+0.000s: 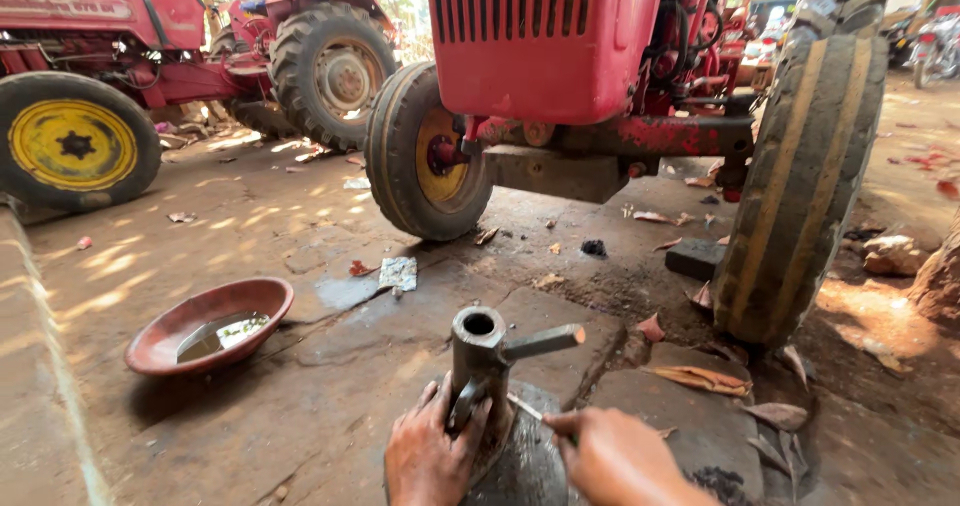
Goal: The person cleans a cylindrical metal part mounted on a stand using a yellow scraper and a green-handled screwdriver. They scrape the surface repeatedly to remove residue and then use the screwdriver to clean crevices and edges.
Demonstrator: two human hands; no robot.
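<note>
A grimy grey metal pipe fitting (482, 361), upright with an open round top and a side arm jutting right, stands on a dark round metal base (525, 461) on the concrete floor before a red tractor (560, 46). Left hand (432, 453) wraps its lower stem; right hand (610, 456) pinches a thin metal rod (525, 407) against it.

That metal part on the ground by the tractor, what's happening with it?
A person steadies an upright metal part, a tube with a side arm, on the concrete. The left hand wraps its base while the right hand holds a thin tool against it. A red bowl holding liquid sits to the left, a red tractor just behind.
</note>
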